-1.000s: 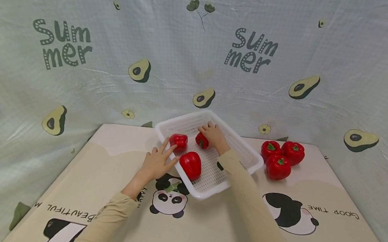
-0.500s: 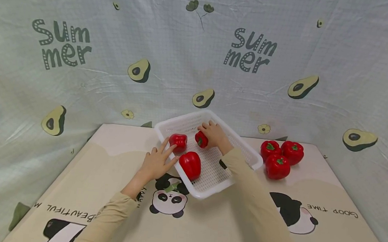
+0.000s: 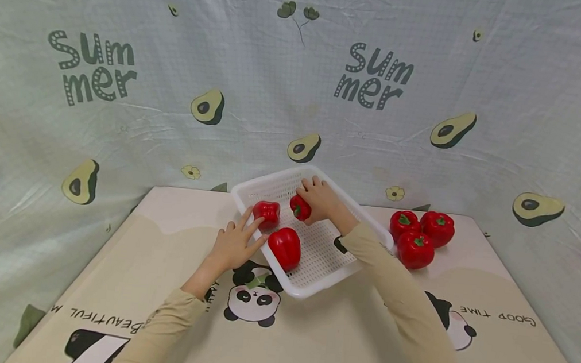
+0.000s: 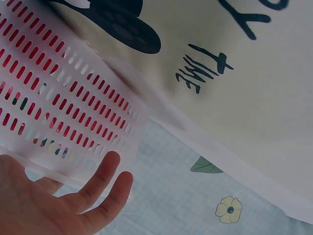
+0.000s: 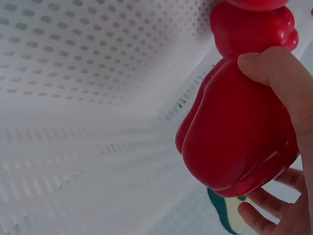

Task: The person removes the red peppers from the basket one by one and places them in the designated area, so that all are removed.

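Note:
My right hand (image 3: 321,200) grips a red bell pepper (image 3: 300,209) in the back part of a white plastic basket (image 3: 295,290). In the right wrist view, the thumb lies on one side of that pepper (image 5: 234,127), the fingers on the other. My left hand (image 3: 233,247) rests at the basket's left rim, fingers spread and fairly straight; one fingertip reaches toward a red bell pepper (image 3: 267,214) inside. A larger red bell pepper (image 3: 284,248) lies nearer the front of the basket. In the left wrist view, the left hand (image 4: 58,208) is beside the slotted wall.
To the basket's right, three red bell peppers (image 3: 416,250) stand in a cluster on the panda-print table cover (image 3: 296,349). Behind the table hangs a pale curtain (image 3: 257,86) with avocado prints.
My right hand has shifted slightly up and back with its pepper, whose green stem now turns more toward the head camera. The right forearm swung rightward. The left hand stays still.

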`<state>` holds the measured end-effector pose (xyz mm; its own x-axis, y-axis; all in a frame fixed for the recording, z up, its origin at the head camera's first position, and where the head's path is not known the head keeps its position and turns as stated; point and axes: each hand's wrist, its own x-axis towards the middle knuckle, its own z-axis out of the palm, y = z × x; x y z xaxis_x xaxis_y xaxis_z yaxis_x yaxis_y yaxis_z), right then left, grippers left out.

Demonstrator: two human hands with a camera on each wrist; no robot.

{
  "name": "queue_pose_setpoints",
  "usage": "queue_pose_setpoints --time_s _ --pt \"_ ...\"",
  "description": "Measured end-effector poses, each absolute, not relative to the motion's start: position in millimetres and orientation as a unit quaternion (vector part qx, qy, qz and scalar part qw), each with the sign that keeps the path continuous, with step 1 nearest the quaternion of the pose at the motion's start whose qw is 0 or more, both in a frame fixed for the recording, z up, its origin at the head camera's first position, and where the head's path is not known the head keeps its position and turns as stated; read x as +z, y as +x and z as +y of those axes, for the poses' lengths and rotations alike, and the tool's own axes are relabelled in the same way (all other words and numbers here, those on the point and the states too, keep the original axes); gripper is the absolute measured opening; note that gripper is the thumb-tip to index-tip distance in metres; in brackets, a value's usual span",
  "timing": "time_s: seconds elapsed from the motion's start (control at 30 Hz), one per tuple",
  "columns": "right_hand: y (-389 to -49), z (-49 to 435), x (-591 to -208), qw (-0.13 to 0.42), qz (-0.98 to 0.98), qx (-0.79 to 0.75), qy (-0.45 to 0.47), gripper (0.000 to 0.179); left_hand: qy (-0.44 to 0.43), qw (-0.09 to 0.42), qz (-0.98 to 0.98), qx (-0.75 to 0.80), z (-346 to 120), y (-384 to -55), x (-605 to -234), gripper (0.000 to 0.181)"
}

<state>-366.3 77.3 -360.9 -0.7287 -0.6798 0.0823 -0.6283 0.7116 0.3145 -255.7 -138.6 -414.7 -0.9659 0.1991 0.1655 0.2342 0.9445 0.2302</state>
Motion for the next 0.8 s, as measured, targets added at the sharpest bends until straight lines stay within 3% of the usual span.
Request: queue_pose_setpoints --time_s 0.37,0.63,0.8 --pt "-343 83 -341 0.131 -0.913 -0.136 0.362 0.071 -0.109 0.074 -0.982 -0.134 -137 -256 -415 0.057" --pt "-323 98 -329 0.157 -0.905 -0.113 0.38 0.07 -0.121 0.106 -0.976 -0.146 -140 -259 -422 0.061" --pt "-313 107 -327 0.164 -0.904 -0.093 0.383 0.066 -0.116 0.085 -0.978 -0.15 -138 -255 -417 0.059"
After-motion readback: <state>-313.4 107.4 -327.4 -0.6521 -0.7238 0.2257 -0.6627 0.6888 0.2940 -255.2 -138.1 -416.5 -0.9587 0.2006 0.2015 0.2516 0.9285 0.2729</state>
